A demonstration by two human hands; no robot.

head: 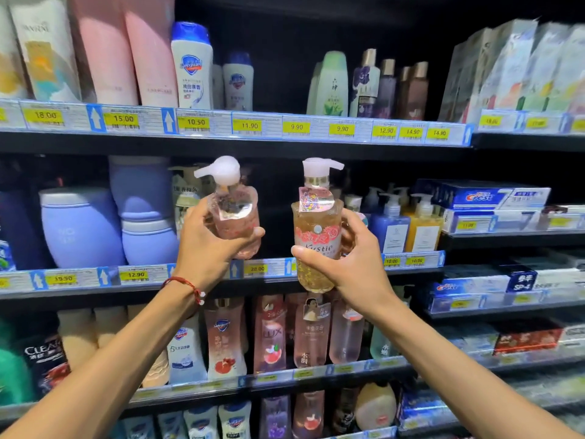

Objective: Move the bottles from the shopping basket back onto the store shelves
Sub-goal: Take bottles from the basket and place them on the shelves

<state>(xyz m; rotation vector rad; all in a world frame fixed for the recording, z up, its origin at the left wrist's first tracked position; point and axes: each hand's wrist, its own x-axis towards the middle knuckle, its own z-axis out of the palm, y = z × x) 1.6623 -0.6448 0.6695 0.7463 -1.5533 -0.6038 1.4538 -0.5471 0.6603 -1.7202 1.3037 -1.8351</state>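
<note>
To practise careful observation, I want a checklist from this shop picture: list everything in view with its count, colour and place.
pink pump bottle: one, clear pink, white pump, before the middle shelf
Kustie pump bottle: one, amber, rose label, right of the pink one
lavender bottles: three, middle shelf, left
pink tubes: two, top shelf, left
Safeguard bottles: two, white, blue caps, top shelf
small pump bottles: two, blue and yellow, middle shelf, right
Crest toothpaste boxes: several, blue-white, far right
price tags: many, yellow, shelf edges
bracelet: one, red, left wrist
left hand: grips the pink pump bottle
right hand: grips the Kustie pump bottle
</note>
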